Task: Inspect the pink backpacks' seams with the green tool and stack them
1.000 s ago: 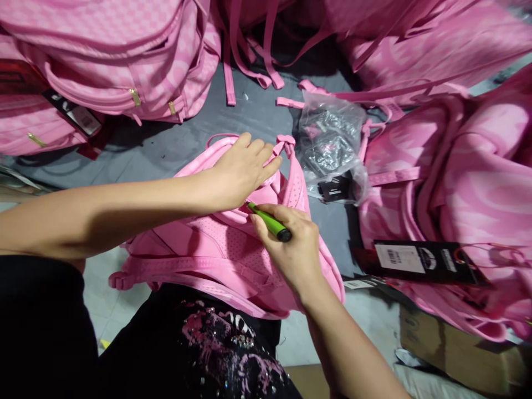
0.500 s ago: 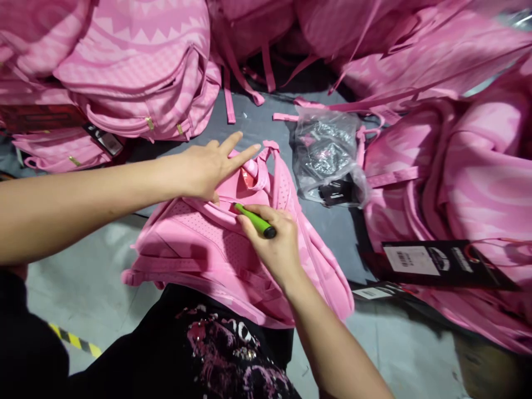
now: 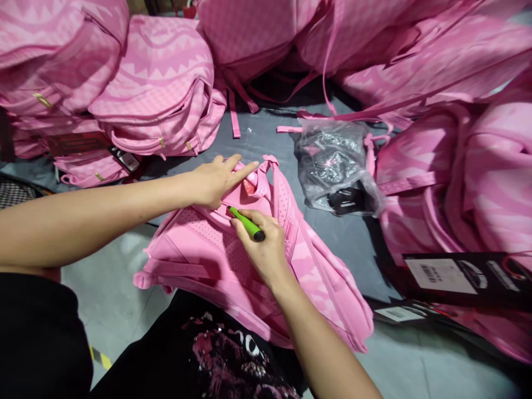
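Note:
A pink backpack (image 3: 208,260) lies back side up across my lap, its top handle (image 3: 270,166) pointing away from me. My left hand (image 3: 218,180) rests flat near the top of it with the fingers stretched out, the fingertips by a small red tag (image 3: 248,185). My right hand (image 3: 264,244) is closed on a green pen-like tool with a black end (image 3: 246,223), its tip touching the backpack just below my left hand.
Pink backpacks are piled at the back left (image 3: 158,88), across the back (image 3: 257,33) and at the right (image 3: 457,160). A clear plastic bag with dark items (image 3: 332,160) lies on the grey mat. Black hang tags (image 3: 453,274) lie at the right.
My left hand went from cupped over the backpack top to flat with fingers stretched out. The view tilted up and shows more of the piled backpacks. The green tool stays on the same spot.

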Available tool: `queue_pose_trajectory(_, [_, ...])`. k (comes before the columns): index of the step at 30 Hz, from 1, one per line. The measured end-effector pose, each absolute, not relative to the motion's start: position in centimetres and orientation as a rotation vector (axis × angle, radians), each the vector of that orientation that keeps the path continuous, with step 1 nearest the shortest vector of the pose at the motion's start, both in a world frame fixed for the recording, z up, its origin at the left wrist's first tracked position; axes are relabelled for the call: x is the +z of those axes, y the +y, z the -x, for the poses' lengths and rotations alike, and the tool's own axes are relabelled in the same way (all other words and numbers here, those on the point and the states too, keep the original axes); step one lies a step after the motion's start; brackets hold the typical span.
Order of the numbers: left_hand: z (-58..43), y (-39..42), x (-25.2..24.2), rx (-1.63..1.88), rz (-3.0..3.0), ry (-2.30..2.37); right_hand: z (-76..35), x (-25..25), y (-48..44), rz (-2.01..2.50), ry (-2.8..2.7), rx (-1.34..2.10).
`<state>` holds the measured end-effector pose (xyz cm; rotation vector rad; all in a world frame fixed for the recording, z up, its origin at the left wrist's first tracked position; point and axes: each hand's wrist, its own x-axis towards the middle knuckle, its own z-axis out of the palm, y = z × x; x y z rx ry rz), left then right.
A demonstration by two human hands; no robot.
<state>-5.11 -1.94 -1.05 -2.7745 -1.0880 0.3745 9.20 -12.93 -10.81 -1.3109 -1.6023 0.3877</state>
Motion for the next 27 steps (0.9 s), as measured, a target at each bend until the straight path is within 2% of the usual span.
queue_pose_trajectory(8, [5.8, -0.4, -0.6, 0.45, 2.92, -1.044, -10.0, -10.4, -13.2, 1.339, -1.642, 0.404])
queue_pose_trajectory(14, [6.2, 0.3, -1.0, 0.434, 3.0, -1.059, -10.1, -10.0, -13.7, 1.372, -1.689, 0.258])
queue_pose_trajectory(23, [7.3, 0.7, -2.1, 0.263, 3.06, -1.115, -10.6, -9.9, -13.8, 1.461, -1.721, 0.168])
queue_pose_trajectory(27, [7.2, 0.9, -2.0, 0.362, 3.054, -1.079, -10.6, -9.6, -13.9, 1.464, -1.705, 0.202])
